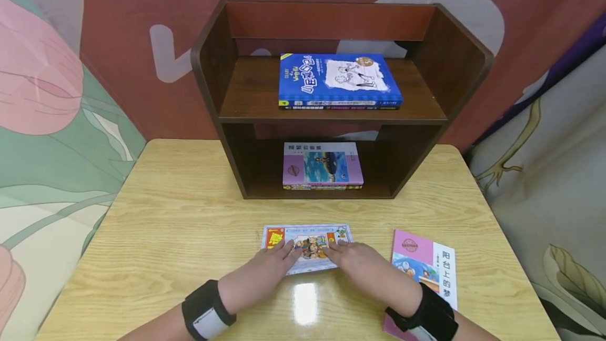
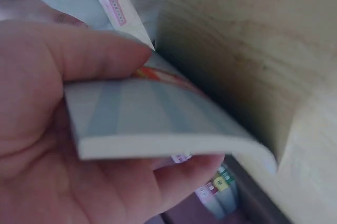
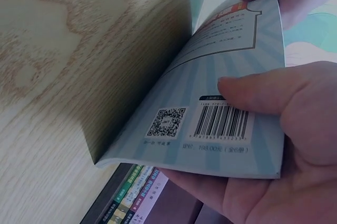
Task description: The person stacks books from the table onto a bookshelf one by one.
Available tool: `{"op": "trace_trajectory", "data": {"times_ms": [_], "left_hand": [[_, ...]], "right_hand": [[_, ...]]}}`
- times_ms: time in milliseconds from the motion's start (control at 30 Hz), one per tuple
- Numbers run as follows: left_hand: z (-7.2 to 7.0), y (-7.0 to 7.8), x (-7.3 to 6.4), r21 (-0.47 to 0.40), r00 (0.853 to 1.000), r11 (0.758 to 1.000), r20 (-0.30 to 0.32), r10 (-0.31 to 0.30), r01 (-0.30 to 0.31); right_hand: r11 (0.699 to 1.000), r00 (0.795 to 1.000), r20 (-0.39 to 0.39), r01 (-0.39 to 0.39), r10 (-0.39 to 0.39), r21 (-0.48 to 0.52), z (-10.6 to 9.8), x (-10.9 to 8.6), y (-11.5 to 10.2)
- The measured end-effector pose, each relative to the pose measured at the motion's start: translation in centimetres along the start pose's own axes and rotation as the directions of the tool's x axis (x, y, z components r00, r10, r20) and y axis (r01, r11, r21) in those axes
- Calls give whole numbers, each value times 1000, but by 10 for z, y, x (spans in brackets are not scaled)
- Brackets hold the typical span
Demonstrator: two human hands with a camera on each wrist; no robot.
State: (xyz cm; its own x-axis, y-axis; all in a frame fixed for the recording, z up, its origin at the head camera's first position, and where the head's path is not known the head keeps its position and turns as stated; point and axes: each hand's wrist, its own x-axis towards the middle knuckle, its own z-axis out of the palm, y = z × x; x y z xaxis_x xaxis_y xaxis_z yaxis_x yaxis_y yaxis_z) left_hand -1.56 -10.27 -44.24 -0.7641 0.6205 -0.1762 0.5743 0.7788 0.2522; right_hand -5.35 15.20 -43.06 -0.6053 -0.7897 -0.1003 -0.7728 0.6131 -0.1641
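Both hands hold a light blue children's comic book (image 1: 311, 251) close over the table in front of the shelf. In the head view its colourful cover faces up, with the left hand (image 1: 260, 275) at the near left and the right hand (image 1: 371, 272) at the near right, fingers lying over the cover. The left wrist view shows the left thumb on the striped back cover (image 2: 131, 108) and fingers on the opposite side. Likewise, the right thumb presses by the barcode (image 3: 221, 121) in the right wrist view, the book's lower edge at the tabletop.
A dark brown two-tier shelf (image 1: 331, 120) stands at the back. Its upper tier bears a blue book (image 1: 303, 80) on another; its lower tier bears a pink-and-white book (image 1: 326, 164) on more books. Another pink-and-white book (image 1: 421, 249) lies on the table (image 1: 165, 214), partly under the right forearm.
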Motion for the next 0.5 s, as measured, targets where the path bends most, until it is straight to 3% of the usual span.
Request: {"op": "trace_trajectory", "data": {"times_ms": [167,333,500], "left_hand": [[-1,-4,2,-28,999,999,-45,15,-16],[-9,-4,3,-79,994,997,-108,-8,-1],[-20,-2,4,-39,986,999,-169,4,-11]], "right_hand": [[998,999,-53,-4,7,58,-1,0,2],[998,996,-83,-21,26,65,-6,0,3],[997,992,-125,-25,33,66,-15,0,4]]}}
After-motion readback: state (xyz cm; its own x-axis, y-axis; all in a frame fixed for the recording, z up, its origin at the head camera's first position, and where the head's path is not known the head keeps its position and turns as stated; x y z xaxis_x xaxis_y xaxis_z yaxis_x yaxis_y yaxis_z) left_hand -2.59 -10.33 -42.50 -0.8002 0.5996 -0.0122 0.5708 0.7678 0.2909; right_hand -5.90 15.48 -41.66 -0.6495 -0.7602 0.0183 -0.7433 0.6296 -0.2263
